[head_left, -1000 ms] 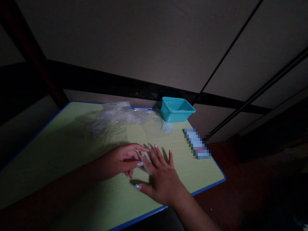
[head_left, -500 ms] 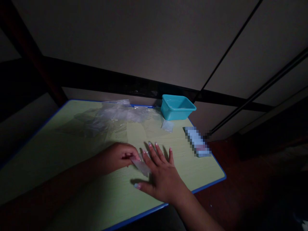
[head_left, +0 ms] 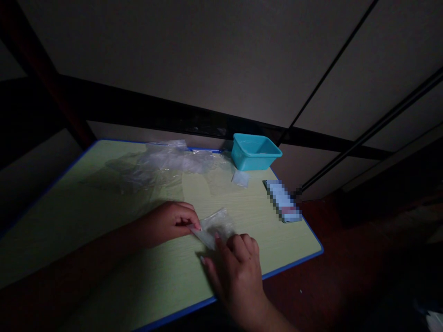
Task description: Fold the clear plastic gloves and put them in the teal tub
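A small clear plastic bag (head_left: 217, 222) lies almost flat near the front of the table. My left hand (head_left: 175, 221) pinches its left corner between thumb and fingertips. Over the bag's lower right part is my right hand (head_left: 238, 269), its index finger stretched toward the film and its thumb held apart. The other fingers of that hand are bent, and it grips nothing that I can see. Whether the index fingertip presses on the bag or hovers just over it, I cannot tell.
Behind my hands, crumpled clear plastic bags (head_left: 169, 161) are heaped on the blue-edged table (head_left: 166, 272). A turquoise bin (head_left: 256, 162) stands at the back right, with a small folded plastic packet (head_left: 240, 179) before it. A blurred-out flat object (head_left: 284, 201) lies by the right edge.
My right hand was spread flat over the bag; it has drawn back toward me with its fingers bent, uncovering more of the bag. My left hand keeps its pinch in place.
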Demonstrator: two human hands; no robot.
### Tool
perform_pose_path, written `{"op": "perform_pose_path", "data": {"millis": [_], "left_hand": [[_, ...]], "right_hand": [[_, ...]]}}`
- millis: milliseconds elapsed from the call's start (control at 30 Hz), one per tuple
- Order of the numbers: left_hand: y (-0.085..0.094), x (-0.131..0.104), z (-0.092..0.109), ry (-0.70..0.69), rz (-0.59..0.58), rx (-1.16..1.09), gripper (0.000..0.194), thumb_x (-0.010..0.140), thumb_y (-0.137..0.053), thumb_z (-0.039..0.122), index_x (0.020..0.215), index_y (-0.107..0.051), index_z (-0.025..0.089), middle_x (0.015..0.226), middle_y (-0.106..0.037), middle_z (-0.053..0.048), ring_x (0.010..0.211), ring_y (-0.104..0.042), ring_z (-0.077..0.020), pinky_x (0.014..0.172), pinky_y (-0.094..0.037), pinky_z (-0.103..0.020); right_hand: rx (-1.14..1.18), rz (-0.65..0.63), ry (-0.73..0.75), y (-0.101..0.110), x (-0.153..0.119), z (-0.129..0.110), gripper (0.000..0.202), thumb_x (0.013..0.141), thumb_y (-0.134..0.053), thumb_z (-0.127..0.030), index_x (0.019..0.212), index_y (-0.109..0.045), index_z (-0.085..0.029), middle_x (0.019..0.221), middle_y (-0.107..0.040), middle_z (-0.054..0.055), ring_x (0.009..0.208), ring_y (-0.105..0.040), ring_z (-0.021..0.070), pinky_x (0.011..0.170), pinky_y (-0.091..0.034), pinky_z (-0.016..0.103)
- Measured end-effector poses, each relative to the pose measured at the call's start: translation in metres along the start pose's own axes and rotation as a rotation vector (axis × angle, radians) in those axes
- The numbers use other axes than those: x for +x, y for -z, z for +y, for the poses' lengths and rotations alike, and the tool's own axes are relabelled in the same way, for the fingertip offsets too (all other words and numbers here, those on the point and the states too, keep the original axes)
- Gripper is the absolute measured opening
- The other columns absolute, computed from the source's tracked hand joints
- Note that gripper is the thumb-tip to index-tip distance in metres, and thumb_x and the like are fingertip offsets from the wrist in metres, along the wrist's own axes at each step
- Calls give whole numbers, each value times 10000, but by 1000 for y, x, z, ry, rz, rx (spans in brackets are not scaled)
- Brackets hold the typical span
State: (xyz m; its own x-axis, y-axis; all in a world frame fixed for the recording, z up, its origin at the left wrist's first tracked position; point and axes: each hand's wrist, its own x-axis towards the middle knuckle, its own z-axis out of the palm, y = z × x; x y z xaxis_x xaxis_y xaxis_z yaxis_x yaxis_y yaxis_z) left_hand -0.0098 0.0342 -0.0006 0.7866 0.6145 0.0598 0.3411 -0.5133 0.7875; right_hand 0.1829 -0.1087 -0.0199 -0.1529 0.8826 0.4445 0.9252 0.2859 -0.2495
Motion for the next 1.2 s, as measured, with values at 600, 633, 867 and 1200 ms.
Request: {"op": "perform_pose_path", "data": {"millis": [600, 633, 867, 1200], "left_hand": [[-6, -3, 1, -167, 16, 107, 227, 763, -667, 146, 970, -705, 229, 934, -681, -24, 917, -582, -185, 803, -451, -266], [-7, -3, 2, -162, 8, 106, 227, 757, -673, 144, 967, -704, 225, 931, -682, -24, 916, -584, -186, 797, -452, -265], [-11, -3, 8, -164, -2, 90, 95, 814, -651, 221, 895, -701, 215, 882, -681, -19, 886, -593, -182, 813, -430, -278], [-14, -5, 8, 23, 36, 43, 197, 769, -633, 267, 955, -657, 206, 867, -596, -7, 831, -575, -182, 718, -446, -265]], "right_hand": [[342, 12, -7, 5, 1, 7, 288, 794, -606, -53, 1013, -695, -218, 955, -697, 35, 866, -542, 219, 758, -351, 359], [382, 3, -12, 7, 1, 8, 288, 808, -604, -63, 1034, -692, -220, 971, -703, 32, 877, -550, 216, 768, -356, 358], [554, -74, -101, 12, 5, 14, 115, 855, -620, -163, 875, -710, -232, 872, -694, 9, 856, -567, 196, 764, -369, 337], [554, -144, -181, 7, 24, 37, 90, 833, -638, -203, 745, -633, -181, 702, -590, 4, 732, -528, 170, 700, -346, 295]]}}
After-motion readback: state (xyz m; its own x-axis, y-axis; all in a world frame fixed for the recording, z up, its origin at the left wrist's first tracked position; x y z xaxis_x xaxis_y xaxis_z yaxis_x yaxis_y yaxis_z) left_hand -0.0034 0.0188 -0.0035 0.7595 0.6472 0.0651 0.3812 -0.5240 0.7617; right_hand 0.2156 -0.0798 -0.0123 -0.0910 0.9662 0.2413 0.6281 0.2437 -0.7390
